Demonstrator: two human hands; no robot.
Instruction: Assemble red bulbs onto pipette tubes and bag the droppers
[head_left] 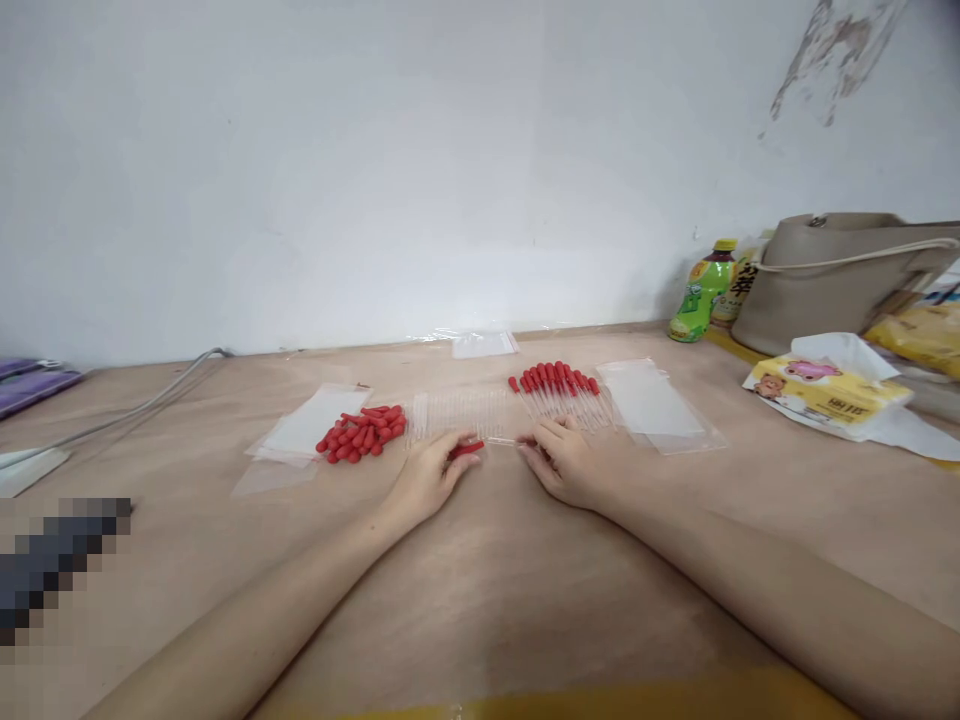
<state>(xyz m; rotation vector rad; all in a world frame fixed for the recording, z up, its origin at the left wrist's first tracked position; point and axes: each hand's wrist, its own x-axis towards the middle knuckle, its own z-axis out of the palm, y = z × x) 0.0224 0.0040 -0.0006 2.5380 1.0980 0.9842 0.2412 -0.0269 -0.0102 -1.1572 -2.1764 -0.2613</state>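
we've a red bulb (469,450) in our l hand (441,462), thumb & fingers nearly closed, pinching it w/ its tip pointing twd the r hand (553,455). r hand's fingers are curled, tips pinched on the r end of a clear tube (501,442); the tube lies btwn our hands, its free end right by the bulb. can't tell if the two touch.

just left of & beyond our l hand: bulb pile (361,435), w/ clear bags (300,425) behind & left of it. straight beyond both hands: a row of tubes (461,412), bare ends. just beyond our r hand: red-capped droppers (556,378), fanned side by side; right of them, more bags (649,400). far right of our r hand: tissue pack (832,390), green bottle (696,300), handbag (817,285).
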